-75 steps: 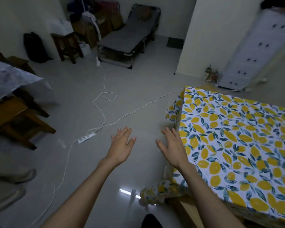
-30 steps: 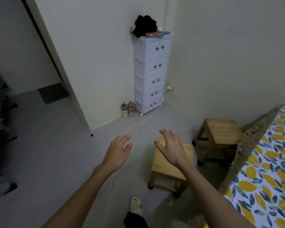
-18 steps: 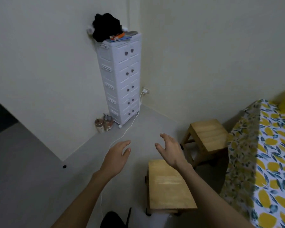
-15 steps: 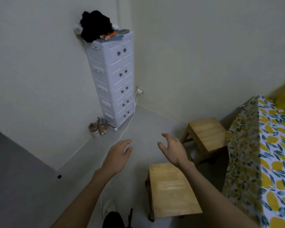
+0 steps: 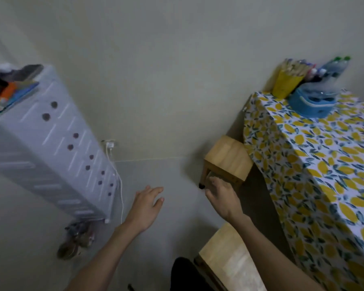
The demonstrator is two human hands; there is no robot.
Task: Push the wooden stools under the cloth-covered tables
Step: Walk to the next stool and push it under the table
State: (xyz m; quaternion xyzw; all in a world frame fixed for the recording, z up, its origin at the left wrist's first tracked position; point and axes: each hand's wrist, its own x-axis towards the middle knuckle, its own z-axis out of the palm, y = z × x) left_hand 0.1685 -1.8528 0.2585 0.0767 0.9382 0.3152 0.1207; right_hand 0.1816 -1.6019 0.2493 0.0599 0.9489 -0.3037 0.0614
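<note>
Two light wooden stools stand on the grey floor beside the table with the lemon-print cloth (image 5: 315, 164). The far stool (image 5: 228, 157) sits against the wall at the table's corner. The near stool (image 5: 231, 261) is at the bottom edge, partly behind my right forearm. My right hand (image 5: 222, 195) hovers just in front of the far stool's near side, fingers apart and curled, holding nothing. My left hand (image 5: 148, 203) is out over bare floor to the left, fingers spread, empty.
A tall white plastic drawer tower (image 5: 51, 156) stands at the left with clutter on top. A white cable (image 5: 119, 185) runs down from a wall socket beside it. Small jars (image 5: 76, 238) sit at its base. A yellow pencil holder (image 5: 287, 80) and a blue container (image 5: 311, 102) stand on the table.
The view has swung right and moved closer to the wall. My right hand has moved forward from over the near stool to just before the far stool. Both hands stay empty.
</note>
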